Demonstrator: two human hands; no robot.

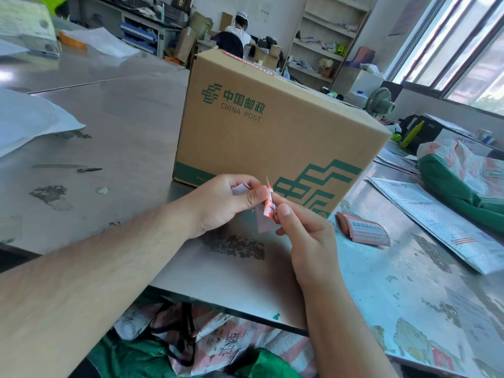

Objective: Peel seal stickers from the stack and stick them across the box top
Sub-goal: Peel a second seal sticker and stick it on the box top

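Orange-red with white print, one seal sticker [269, 204] stands on edge between the two hands, in the air just in front of the cardboard box [272, 132] and above the near edge of the metal table [122, 118]. The left hand [226, 203] pinches it between thumb and curled fingers, with a bit of white paper showing inside its grip; the right hand [305, 238] pinches the sticker's lower edge from the other side, thumb on top. A greyish sheet [264, 223] hangs below the two thumbs; whether it is the backing I cannot tell. The stack of stickers [362, 230] lies flat on the table, just beside the box's near right corner. The box stands upright, printed in green with CHINA POST, and a red-and-white strip [245, 62] already lies across its top. Further right are a silver padded mailer [436, 222] and a green-and-orange woven sack [463, 181]; a white sheet [27, 118] lies at the far left.
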